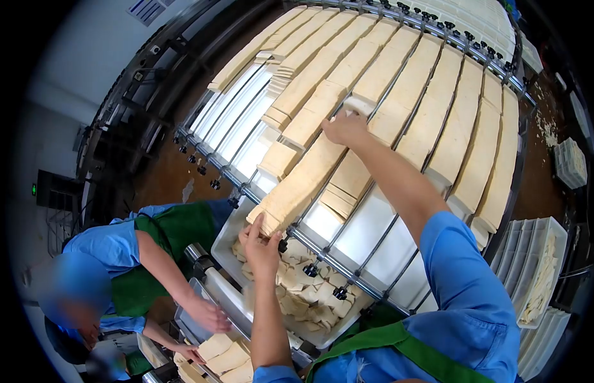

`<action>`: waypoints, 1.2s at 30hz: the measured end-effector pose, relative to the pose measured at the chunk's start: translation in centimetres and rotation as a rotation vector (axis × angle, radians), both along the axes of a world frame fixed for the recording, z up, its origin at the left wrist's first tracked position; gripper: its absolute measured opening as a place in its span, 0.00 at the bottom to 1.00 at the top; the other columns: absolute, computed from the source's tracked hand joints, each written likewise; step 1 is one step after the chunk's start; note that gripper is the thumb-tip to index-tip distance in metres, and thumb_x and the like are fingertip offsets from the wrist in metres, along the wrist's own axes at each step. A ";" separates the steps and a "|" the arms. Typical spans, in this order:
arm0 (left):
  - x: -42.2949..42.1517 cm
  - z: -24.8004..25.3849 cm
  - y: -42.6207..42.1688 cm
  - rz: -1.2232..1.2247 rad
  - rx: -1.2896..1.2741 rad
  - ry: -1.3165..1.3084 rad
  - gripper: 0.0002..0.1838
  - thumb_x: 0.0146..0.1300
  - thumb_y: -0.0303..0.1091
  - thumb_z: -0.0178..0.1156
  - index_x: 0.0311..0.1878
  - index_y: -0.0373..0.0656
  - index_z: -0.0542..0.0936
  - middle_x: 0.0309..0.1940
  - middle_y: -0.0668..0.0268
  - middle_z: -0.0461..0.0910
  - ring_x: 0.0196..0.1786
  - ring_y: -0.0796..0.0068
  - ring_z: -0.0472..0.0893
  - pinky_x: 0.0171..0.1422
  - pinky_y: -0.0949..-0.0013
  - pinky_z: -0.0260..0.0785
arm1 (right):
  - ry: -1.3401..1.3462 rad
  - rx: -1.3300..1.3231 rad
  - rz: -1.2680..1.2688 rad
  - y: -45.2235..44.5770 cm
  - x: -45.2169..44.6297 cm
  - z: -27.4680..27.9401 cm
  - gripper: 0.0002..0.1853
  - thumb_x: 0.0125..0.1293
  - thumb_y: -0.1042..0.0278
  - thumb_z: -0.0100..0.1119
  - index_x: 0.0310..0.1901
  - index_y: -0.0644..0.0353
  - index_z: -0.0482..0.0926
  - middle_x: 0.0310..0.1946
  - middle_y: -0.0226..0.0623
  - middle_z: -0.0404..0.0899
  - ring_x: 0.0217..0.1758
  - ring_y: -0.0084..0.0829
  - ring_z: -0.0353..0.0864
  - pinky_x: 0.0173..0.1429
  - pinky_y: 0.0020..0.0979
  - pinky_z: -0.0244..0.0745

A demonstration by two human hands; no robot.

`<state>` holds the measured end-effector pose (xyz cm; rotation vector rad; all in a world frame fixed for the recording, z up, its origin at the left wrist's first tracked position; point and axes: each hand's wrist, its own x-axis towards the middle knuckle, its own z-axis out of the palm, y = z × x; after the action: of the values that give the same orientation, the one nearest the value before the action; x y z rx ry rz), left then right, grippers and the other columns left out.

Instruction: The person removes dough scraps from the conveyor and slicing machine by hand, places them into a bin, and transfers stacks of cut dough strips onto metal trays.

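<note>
the left hand (pixel 262 247) has its fingers spread on the near end of a long cream slab (pixel 303 188), which lies across the rack and covers part of the front rail (pixel 338 262); the right hand (pixel 348 129) curls at the far end, fingertips partly hidden. i cannot tell whether either grips. the left forearm hides some of the bin (pixel 228 240); a co-worker's hand (pixel 209 314) is blurred.

Single head-worn view; faces forward and steeply down; close above the table (pixel 408 284).
</note>
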<state>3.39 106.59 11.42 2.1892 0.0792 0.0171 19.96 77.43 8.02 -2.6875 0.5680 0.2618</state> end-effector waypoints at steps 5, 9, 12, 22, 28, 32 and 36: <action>0.2 -2.0 -0.4 0.021 -0.095 -0.056 0.30 0.51 0.18 0.67 0.60 0.45 0.75 0.50 0.63 0.64 0.50 0.71 0.72 0.54 0.73 0.75 | -0.188 -0.180 -0.118 1.0 0.1 -1.4 0.35 0.67 0.47 0.32 0.63 0.71 0.64 0.68 0.60 0.56 0.70 0.52 0.58 0.68 0.46 0.50; 0.5 -2.0 -1.2 0.011 -0.054 -0.039 0.31 0.51 0.18 0.66 0.61 0.46 0.74 0.52 0.61 0.63 0.51 0.70 0.73 0.55 0.72 0.75 | -0.181 -0.179 -0.081 0.7 -0.3 -0.8 0.29 0.68 0.51 0.34 0.58 0.66 0.70 0.62 0.53 0.65 0.65 0.47 0.63 0.65 0.45 0.52; 0.5 -1.5 -2.1 -0.011 -0.072 -0.024 0.31 0.51 0.17 0.66 0.61 0.45 0.73 0.51 0.60 0.62 0.52 0.69 0.72 0.54 0.72 0.76 | -0.196 -0.164 -0.118 -0.1 -0.1 -0.8 0.27 0.67 0.52 0.36 0.57 0.64 0.71 0.59 0.49 0.68 0.64 0.43 0.63 0.64 0.43 0.53; 3.6 -5.9 -1.7 -0.300 -0.001 -0.188 0.29 0.50 0.18 0.65 0.58 0.47 0.77 0.48 0.58 0.69 0.47 0.67 0.72 0.50 0.71 0.70 | -0.299 -0.176 -0.030 1.8 -1.7 0.6 0.34 0.65 0.46 0.47 0.63 0.68 0.64 0.67 0.50 0.61 0.73 0.50 0.51 0.71 0.50 0.45; 0.6 -4.9 -2.9 0.211 -0.128 -0.320 0.22 0.48 0.16 0.51 0.49 0.37 0.78 0.41 0.53 0.76 0.37 0.58 0.76 0.45 0.62 0.70 | -0.495 -0.286 0.177 5.9 -5.1 -0.7 0.31 0.64 0.45 0.53 0.63 0.55 0.66 0.67 0.47 0.61 0.69 0.51 0.57 0.63 0.61 0.56; -5.2 -4.1 -1.2 0.514 -0.336 -0.429 0.24 0.57 0.19 0.49 0.59 0.41 0.73 0.55 0.48 0.70 0.58 0.50 0.70 0.63 0.63 0.62 | -0.774 -0.126 0.471 12.3 -13.5 1.9 0.29 0.66 0.50 0.52 0.64 0.57 0.65 0.65 0.47 0.63 0.68 0.48 0.59 0.68 0.50 0.52; -14.2 -3.3 2.0 0.539 -0.103 -0.405 0.24 0.58 0.18 0.49 0.60 0.42 0.72 0.57 0.50 0.68 0.62 0.50 0.67 0.67 0.59 0.58 | -0.511 0.689 0.774 19.1 -24.0 2.9 0.27 0.63 0.65 0.59 0.62 0.62 0.65 0.57 0.46 0.69 0.61 0.38 0.65 0.67 0.38 0.56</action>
<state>-10.77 108.60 8.12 1.9619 0.4260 0.7369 -4.04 96.57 10.90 -2.0342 -0.6244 -0.0428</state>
